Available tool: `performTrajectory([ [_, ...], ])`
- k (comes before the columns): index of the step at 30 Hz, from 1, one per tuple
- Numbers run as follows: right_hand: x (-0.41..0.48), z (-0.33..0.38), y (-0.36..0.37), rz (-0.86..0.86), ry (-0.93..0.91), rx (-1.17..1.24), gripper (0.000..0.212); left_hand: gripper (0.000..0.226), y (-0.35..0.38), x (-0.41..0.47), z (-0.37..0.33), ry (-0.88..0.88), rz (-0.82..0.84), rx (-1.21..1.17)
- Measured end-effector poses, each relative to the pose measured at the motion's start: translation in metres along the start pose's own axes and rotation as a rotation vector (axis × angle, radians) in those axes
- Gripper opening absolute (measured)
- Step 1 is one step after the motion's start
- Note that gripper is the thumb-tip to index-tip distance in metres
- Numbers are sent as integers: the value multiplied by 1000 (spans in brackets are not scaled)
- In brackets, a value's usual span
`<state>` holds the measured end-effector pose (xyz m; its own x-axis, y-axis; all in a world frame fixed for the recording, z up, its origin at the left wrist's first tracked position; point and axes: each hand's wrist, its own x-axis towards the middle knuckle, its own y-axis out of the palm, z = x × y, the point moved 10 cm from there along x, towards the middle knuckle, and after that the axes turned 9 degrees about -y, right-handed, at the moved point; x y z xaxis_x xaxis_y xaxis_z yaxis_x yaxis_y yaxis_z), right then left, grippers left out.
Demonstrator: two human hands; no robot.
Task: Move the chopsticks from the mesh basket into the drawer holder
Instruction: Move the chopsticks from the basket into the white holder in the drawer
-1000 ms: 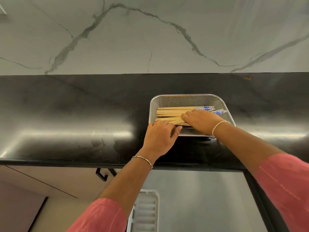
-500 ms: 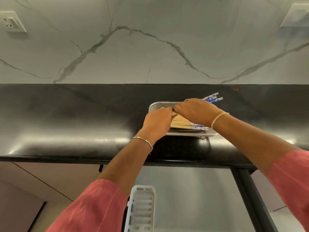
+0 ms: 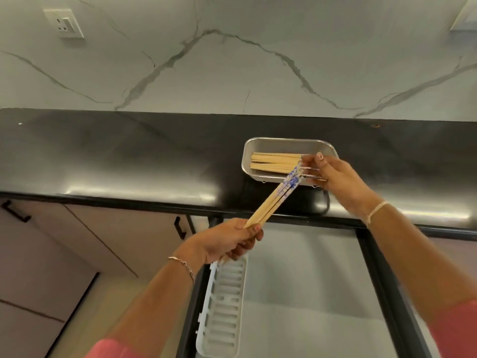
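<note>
A small bunch of chopsticks point(image 3: 273, 202) is lifted clear of the basket point(image 3: 289, 144) and slants across the front edge of the black surface point(image 3: 129, 156), plain wooden ends low and to the left, blue-patterned ends high and to the right. The left hand point(image 3: 227, 242) grips the plain ends, its fingers point(image 3: 254, 232) clamped around the bunch, above the open drawer point(image 3: 309, 280). The right hand point(image 3: 335, 177) is at the patterned ends, thumb and fingertips pinched together at the tips of the bunch; the hand hangs over the right part of the basket.

More chopsticks lie flat in the basket, side by side, their plain ends pointing left; their right ends are hidden behind the held bunch and the right hand. The basket is a shiny metal tray with rounded corners, resting on the surface near its front edge, right of centre.

Below the left hand, a white ribbed holder point(image 3: 224, 306) lies along the left side of the drawer, running toward the camera. No chopsticks show in the part of it that is visible. The rest of the drawer floor is pale grey, framed in black.

A bracelet point(image 3: 183, 264) circles the left wrist and a pale band point(image 3: 375, 210) the right; both sleeves are pink. Behind the surface rises a veined marble wall point(image 3: 232, 60), with a socket point(image 3: 64, 23) at upper left. Cabinet fronts with black handles point(image 3: 179, 227) sit left of the drawer.
</note>
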<state>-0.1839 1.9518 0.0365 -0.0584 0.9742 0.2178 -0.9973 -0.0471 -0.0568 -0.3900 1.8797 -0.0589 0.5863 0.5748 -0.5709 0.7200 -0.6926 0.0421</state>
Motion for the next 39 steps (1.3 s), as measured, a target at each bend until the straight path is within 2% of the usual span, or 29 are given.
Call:
performTrajectory([
  [2,-21,-27,24,-46,92,268,38,25,23,-3,25,-36,117,-160],
  [4,-36,-44,48,-82,115,396,35,25,44,-5,46,-63,198,-283],
  [7,-55,-66,72,-129,157,412,30,22,61,-12,77,-86,253,-445],
  [9,-62,-80,84,-133,192,378,28,20,62,-15,94,-92,232,-507],
  [15,-69,-123,124,-36,312,142,29,28,47,-17,126,-76,44,-586],
  [20,-71,-163,156,30,390,47,29,27,29,-11,152,-94,-157,-526],
  [23,-76,-187,169,40,440,-5,28,22,19,-8,175,-149,-283,-491],
  [27,-105,-223,162,-56,486,-186,36,19,-3,5,213,-285,-492,-410],
  [31,-147,-245,156,-46,521,-346,46,19,-11,29,243,-391,-598,-346],
  [34,-165,-261,161,-3,553,-321,49,18,-17,47,253,-404,-652,-257],
  [39,-166,-269,164,-39,567,-198,47,24,-20,67,259,-391,-683,-135],
])
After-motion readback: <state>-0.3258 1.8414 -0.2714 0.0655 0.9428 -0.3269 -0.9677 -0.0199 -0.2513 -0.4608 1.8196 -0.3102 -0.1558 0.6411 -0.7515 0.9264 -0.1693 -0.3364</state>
